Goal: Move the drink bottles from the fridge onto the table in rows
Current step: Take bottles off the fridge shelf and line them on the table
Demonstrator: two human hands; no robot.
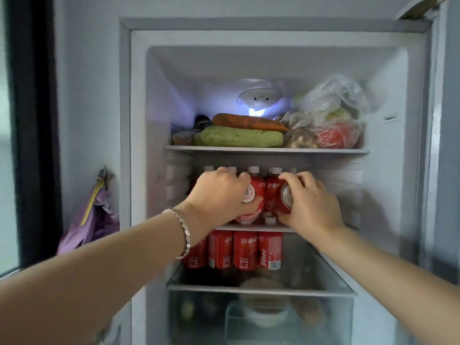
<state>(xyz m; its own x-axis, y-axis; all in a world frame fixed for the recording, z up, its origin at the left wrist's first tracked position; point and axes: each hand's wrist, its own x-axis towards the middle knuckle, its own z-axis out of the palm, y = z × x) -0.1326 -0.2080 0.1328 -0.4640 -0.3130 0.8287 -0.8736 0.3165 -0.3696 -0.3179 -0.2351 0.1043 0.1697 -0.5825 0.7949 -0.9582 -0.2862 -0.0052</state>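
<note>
Both my hands reach into the open fridge at its middle shelf (258,228). My left hand (219,195) grips a red juice bottle (251,195) tipped toward me, its white cap end showing. My right hand (311,200) grips a second red bottle (286,195), also tilted with its end facing me. Behind them stand several more red bottles with white caps (270,185). On the shelf below, a row of red juice bottles (245,250) stands upright.
The top shelf (266,149) carries a green squash (239,136), a carrot (249,122) and a plastic bag of vegetables (331,120). A clear drawer (261,317) sits at the bottom. A purple bag (92,212) hangs on the wall left of the fridge.
</note>
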